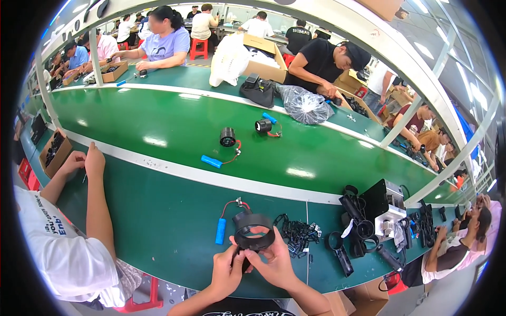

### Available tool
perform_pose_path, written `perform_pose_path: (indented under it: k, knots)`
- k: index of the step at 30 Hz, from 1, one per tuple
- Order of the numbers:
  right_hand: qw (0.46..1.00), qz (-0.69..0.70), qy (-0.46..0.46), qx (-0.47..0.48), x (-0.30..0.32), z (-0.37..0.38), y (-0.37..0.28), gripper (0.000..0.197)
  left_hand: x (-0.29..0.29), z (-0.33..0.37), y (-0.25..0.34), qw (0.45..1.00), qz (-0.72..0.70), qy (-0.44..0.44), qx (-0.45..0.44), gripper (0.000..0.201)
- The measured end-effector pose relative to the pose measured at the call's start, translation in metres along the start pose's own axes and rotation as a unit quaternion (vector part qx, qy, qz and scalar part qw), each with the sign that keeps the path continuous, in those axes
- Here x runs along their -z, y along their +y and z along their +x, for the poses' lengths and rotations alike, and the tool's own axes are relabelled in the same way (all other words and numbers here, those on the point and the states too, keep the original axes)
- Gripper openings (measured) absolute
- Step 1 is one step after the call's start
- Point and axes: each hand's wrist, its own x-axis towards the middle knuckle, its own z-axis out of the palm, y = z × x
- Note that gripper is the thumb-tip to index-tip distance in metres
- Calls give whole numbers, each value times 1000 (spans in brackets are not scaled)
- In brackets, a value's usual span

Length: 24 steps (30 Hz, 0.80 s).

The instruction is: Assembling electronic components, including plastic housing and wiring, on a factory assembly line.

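Factory hall, green desk (168, 221): both hands on a black ring-ended housing (253, 245)

Glossy green belt (327, 163) runs beyond the desk, pale rail (161, 166) between. Housing is held up over the near side of the desk, front and centre, ring end uppermost. Left hand (226, 274): grip closed round the dark lower part. Right hand (275, 262): grip nearly closed, thumb in at the same lower part, fingers along the ring's right side; exact contact partly hidden. Just beyond the ring, black cylinder (242, 216), partly covered; red wire (224, 208) links its connector to a blue cell (220, 231) lying to the left. Right of the hands: heap of small black parts (298, 236), then black ringed handles (341, 257) near a silver-and-black machine (389, 213). Two more wired cylinders (227, 138) on the belt. Co-worker in white shirt (63, 253) at left, another in black top (319, 66) across the belt.
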Motion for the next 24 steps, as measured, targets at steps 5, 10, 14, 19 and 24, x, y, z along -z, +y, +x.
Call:
perform_pose_path:
  k: [5, 10, 14, 19, 24]
  knots:
    - [1000, 5, -9, 12, -21, -1, 27, 39, 13, -14, -7, 997, 43, 62, 9, 13]
    - [992, -15, -109, -60, -38, 7, 22, 55, 37, -26, -23, 987, 66, 137, 52, 23]
    - [939, -285, -55, 182, 2, 27, 31, 44, 64, -20, -43, 980, -67, 160, 94, 39]
    - [834, -512, 51, 202, 29, 63, 25, 46, 64, 1, -42, 965, -204, 104, 127, 32]
    - [797, -586, -140, 46, 29, 73, 32, 58, 66, 12, -46, 955, -265, 65, 117, 32]
